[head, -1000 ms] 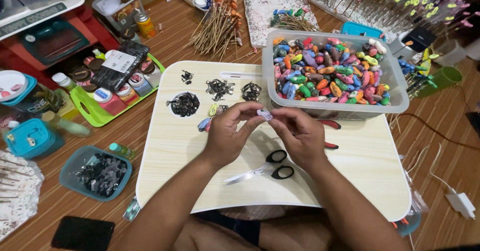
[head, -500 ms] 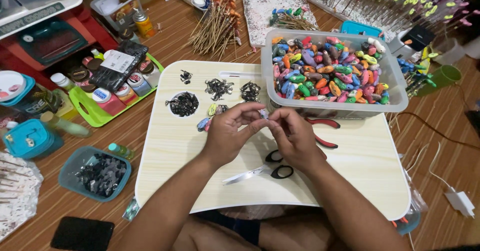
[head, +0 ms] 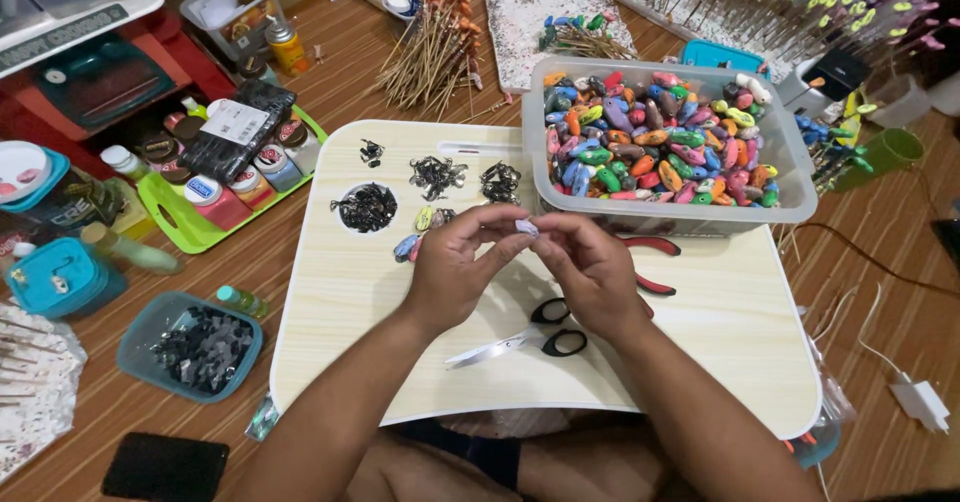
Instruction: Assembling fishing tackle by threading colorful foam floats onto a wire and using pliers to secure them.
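both hands meet above the middle of the pale wooden lap table (head: 700, 362), just in front of the clear plastic tub of coloured oval pieces (head: 660, 142). the left hand (head: 455, 272) and right hand (head: 590, 267) are each closed in a fingertip pinch on one small pale oval piece (head: 526, 227) held between them. it looks light, hard and smooth, likely slippery, so it is best held by its narrow ends. black-handled scissors (head: 545, 327) lie on the table just behind the hands, red-handled pliers (head: 650, 262) to their right, and small dark metal fittings (head: 365, 207) beyond the left hand.
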